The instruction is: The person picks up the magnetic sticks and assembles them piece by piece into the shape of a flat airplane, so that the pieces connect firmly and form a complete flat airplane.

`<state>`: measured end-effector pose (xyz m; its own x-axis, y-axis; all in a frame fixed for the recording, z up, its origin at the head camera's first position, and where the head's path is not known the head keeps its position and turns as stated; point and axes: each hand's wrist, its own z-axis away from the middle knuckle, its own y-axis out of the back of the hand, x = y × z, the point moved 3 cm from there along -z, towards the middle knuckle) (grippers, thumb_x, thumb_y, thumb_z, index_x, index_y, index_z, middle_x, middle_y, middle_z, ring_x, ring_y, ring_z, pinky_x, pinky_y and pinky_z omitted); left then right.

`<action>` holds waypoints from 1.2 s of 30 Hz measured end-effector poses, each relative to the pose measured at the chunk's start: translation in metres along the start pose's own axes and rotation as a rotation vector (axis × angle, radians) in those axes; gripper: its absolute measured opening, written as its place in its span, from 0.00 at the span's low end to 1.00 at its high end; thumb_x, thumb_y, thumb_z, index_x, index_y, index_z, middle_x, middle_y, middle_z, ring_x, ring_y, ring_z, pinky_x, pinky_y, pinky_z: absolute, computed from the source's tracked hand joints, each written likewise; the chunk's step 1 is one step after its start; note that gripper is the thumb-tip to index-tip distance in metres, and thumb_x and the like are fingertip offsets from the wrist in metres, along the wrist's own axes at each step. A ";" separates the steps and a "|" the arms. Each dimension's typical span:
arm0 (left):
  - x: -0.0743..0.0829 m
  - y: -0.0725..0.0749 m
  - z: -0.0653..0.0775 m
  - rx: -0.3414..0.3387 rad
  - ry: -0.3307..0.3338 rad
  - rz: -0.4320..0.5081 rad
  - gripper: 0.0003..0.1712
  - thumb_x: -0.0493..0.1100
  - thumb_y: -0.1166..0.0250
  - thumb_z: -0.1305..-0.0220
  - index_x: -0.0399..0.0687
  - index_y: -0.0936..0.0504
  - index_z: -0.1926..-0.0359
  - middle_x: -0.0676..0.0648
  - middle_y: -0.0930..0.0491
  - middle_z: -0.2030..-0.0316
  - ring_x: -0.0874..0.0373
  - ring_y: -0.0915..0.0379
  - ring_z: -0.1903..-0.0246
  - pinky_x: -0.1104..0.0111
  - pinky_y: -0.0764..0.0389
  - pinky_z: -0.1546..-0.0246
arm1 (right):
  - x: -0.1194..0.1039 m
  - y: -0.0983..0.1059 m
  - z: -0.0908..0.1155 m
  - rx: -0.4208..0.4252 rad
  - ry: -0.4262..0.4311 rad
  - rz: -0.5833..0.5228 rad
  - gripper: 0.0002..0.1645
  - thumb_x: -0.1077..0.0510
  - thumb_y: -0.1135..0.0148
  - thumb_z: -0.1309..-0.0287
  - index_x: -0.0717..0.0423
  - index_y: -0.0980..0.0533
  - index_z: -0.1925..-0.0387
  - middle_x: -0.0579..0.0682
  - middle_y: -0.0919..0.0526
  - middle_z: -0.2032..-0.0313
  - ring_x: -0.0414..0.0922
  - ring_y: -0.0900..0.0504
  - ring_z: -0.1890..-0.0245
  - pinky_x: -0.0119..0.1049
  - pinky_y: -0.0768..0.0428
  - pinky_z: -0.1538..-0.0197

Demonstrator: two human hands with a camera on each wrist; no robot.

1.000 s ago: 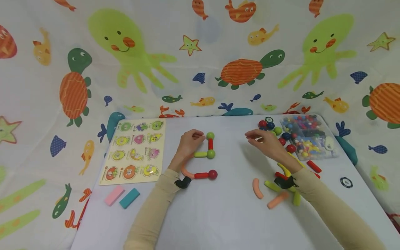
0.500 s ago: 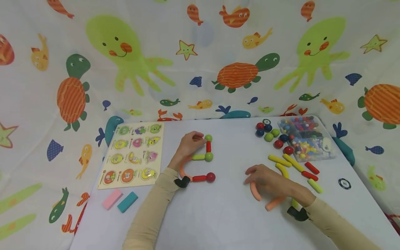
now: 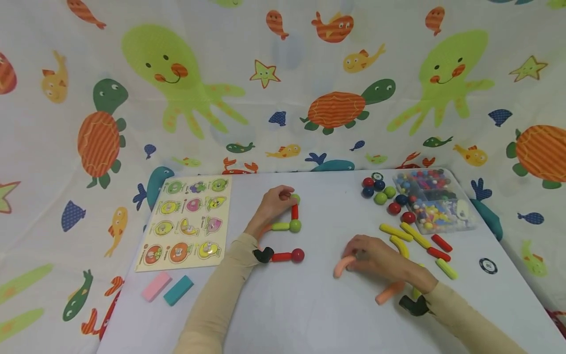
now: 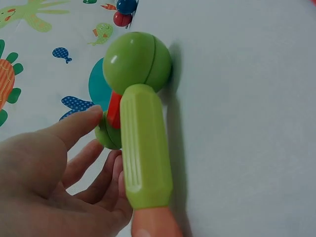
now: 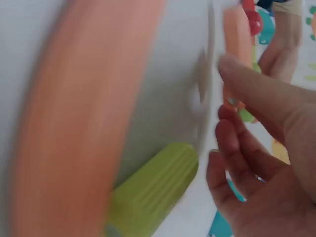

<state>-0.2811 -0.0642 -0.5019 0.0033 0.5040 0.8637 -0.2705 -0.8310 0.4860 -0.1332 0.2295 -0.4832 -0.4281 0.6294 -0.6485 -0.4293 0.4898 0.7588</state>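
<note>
My left hand (image 3: 275, 202) pinches the green ball (image 4: 109, 132) at the far end of a joined chain of toy pieces. From that ball a short red rod (image 3: 295, 212) leads to a second green ball (image 3: 295, 226), then a ribbed green rod (image 4: 144, 148) and an orange curved rod, partly hidden by the left wrist. A red rod (image 3: 281, 256) ending in a red ball (image 3: 298, 255) lies nearest the body. To the right, my right hand (image 3: 371, 255) pinches a loose orange curved rod (image 3: 342, 267) between thumb and fingers, low over the table.
Loose yellow rods (image 3: 396, 232), red rods (image 3: 438, 253) and a thick orange piece (image 3: 390, 293) surround the right hand. Behind are several coloured balls (image 3: 380, 198) and a clear bead box (image 3: 470, 216). A fruit puzzle board (image 3: 194, 265), pink block (image 3: 156, 286) and teal block (image 3: 179, 290) lie left.
My right hand has come down toward the body from near the balls, taken hold of the orange curved rod and shifted it left. The left hand stays at the green ball.
</note>
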 end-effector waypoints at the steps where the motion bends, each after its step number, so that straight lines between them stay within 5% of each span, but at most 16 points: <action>1: 0.000 -0.001 0.000 -0.001 -0.003 -0.005 0.24 0.48 0.30 0.35 0.48 0.19 0.40 0.46 0.19 0.51 0.52 0.26 0.53 0.62 0.24 0.48 | 0.000 0.003 -0.004 0.032 -0.020 -0.023 0.13 0.49 0.29 0.39 0.37 0.18 0.52 0.34 0.17 0.54 0.37 0.22 0.55 0.35 0.20 0.50; 8: 0.000 -0.004 0.001 -0.023 -0.007 -0.026 0.23 0.48 0.31 0.33 0.48 0.18 0.40 0.46 0.20 0.54 0.52 0.28 0.55 0.63 0.26 0.51 | 0.003 0.029 -0.053 0.310 -0.030 -0.076 0.18 0.55 0.29 0.39 0.49 0.17 0.47 0.43 0.14 0.55 0.41 0.20 0.60 0.32 0.19 0.57; 14: -0.003 -0.004 0.002 -0.022 0.019 -0.020 0.21 0.48 0.31 0.33 0.49 0.17 0.41 0.47 0.20 0.56 0.54 0.29 0.57 0.65 0.27 0.55 | 0.009 0.040 -0.104 0.423 -0.139 -0.066 0.17 0.50 0.32 0.35 0.51 0.17 0.48 0.49 0.13 0.55 0.45 0.18 0.57 0.40 0.17 0.52; 22: 0.001 -0.002 0.001 -0.022 -0.017 -0.039 0.20 0.49 0.30 0.35 0.50 0.16 0.43 0.47 0.17 0.56 0.54 0.26 0.56 0.63 0.25 0.51 | 0.017 0.033 -0.143 0.431 -0.245 -0.094 0.18 0.52 0.30 0.36 0.56 0.17 0.48 0.55 0.13 0.54 0.50 0.17 0.54 0.46 0.20 0.50; 36: 0.002 -0.002 0.002 -0.029 -0.022 -0.039 0.22 0.49 0.31 0.34 0.48 0.17 0.41 0.47 0.17 0.55 0.55 0.25 0.57 0.63 0.24 0.51 | 0.022 0.014 -0.158 0.372 -0.325 -0.114 0.18 0.54 0.31 0.36 0.58 0.18 0.47 0.56 0.14 0.52 0.52 0.19 0.53 0.47 0.19 0.47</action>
<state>-0.2790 -0.0621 -0.5009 0.0357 0.5303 0.8471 -0.2980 -0.8034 0.5155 -0.2745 0.1544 -0.4963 -0.0995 0.6855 -0.7212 -0.1209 0.7111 0.6926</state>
